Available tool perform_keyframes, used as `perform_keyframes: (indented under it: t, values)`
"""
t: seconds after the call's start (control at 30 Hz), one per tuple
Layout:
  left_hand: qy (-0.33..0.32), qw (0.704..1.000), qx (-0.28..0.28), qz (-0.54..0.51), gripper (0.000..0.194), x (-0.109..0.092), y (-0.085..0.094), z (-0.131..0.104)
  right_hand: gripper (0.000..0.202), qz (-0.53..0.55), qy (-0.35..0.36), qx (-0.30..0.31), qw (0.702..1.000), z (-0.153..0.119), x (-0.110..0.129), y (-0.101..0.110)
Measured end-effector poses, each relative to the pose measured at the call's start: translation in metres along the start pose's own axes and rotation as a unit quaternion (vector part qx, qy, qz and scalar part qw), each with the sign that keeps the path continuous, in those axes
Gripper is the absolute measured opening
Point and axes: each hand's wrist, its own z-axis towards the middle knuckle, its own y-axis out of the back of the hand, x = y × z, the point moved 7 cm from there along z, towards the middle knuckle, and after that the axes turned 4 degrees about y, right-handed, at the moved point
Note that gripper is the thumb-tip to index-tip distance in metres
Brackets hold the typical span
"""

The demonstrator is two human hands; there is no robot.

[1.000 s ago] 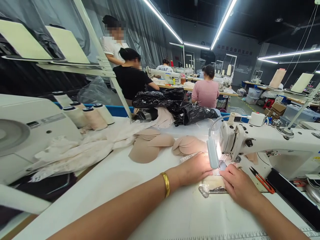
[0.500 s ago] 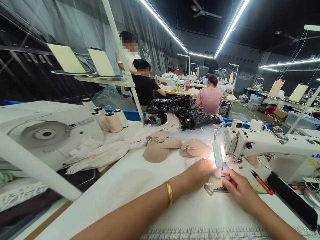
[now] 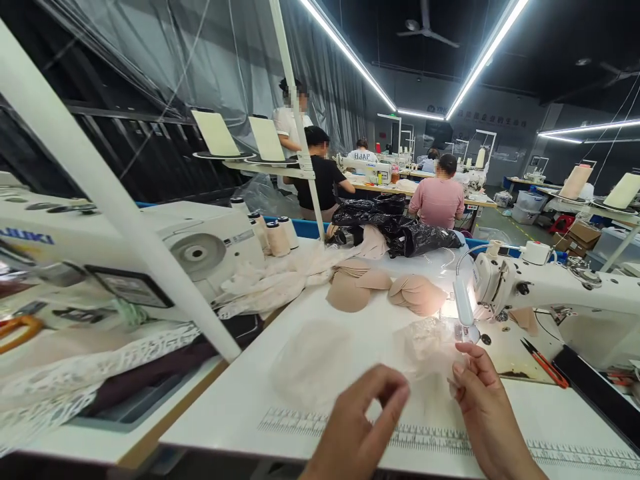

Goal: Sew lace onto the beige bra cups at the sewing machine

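My right hand (image 3: 483, 403) pinches the edge of a sheer, pale lace fabric piece (image 3: 425, 343) between thumb and fingers, just in front of the sewing machine (image 3: 565, 273). The rest of that piece spreads left across the white table. Lower and to the left is my left hand (image 3: 367, 420), its fingers curved and thumb and forefinger apart, with nothing in it. Another sheer pale piece (image 3: 313, 363) lies flat beyond it. Beige cup-shaped pieces (image 3: 350, 293) are fanned in a stack at the back, beside a second such stack (image 3: 417, 293).
A lit lamp (image 3: 463, 303) hangs by the needle area. Thread snips (image 3: 545, 363) and a black phone-like slab (image 3: 597, 387) lie at right. A ruler strip (image 3: 425, 437) runs along the front edge. A white stand pole (image 3: 120, 193) crosses the left side. Co-workers sit beyond.
My left hand has left the needle area and come back toward the front left. The right hand has drawn the lace piece out from the machine toward me. The view has turned left.
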Motion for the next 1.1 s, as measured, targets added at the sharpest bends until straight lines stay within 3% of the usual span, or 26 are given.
perform_keyframes:
  t: [0.03,0.07,0.1,0.17,0.27,0.33,0.43,0.53,0.67,0.8,0.93,1.1]
  values:
    - [0.090,0.986,0.096,-0.102,0.040,0.006,-0.027,-0.011,0.041,0.006,0.002,-0.010,1.000,-0.005,-0.004,0.000]
    - [0.172,0.951,0.150,-0.210,0.047,0.009,-0.049,-0.022,0.042,0.008,0.006,-0.018,1.000,-0.010,-0.008,0.001]
    - [0.225,0.913,0.156,-0.303,0.053,0.010,-0.064,-0.028,0.043,0.005,0.014,-0.026,1.000,-0.017,-0.011,0.003]
    - [0.274,0.853,0.099,-0.434,0.053,0.009,-0.077,-0.026,0.042,-0.026,0.031,-0.038,0.998,-0.033,-0.018,0.008]
    - [0.270,0.816,0.014,-0.511,0.042,0.006,-0.071,-0.009,0.042,-0.122,0.052,-0.026,0.991,-0.053,-0.021,0.015]
    - [0.259,0.819,0.011,-0.512,0.044,0.002,-0.066,-0.001,0.047,-0.177,0.066,-0.008,0.982,-0.058,-0.015,0.014]
    - [0.247,0.833,0.082,-0.489,0.048,-0.005,-0.071,-0.002,0.060,-0.195,0.072,-0.009,0.978,-0.049,0.004,0.014]
    - [0.240,0.828,0.139,-0.488,0.053,-0.010,-0.076,-0.008,0.071,-0.132,0.010,-0.026,0.991,-0.034,0.013,0.017]
    - [0.243,0.830,0.085,-0.495,0.053,-0.010,-0.069,-0.005,0.089,-0.032,-0.024,-0.014,0.999,-0.032,0.004,0.016]
    - [0.259,0.823,0.007,-0.505,0.046,-0.003,-0.065,0.004,0.102,-0.038,-0.014,-0.016,0.999,-0.039,-0.009,0.015]
    - [0.261,0.829,-0.041,-0.494,0.045,0.003,-0.063,0.010,0.104,-0.025,-0.005,-0.044,0.999,-0.038,-0.008,0.019]
    - [0.268,0.834,-0.062,-0.479,0.047,0.004,-0.061,0.012,0.103,-0.011,-0.002,-0.060,0.998,-0.036,-0.007,0.022]
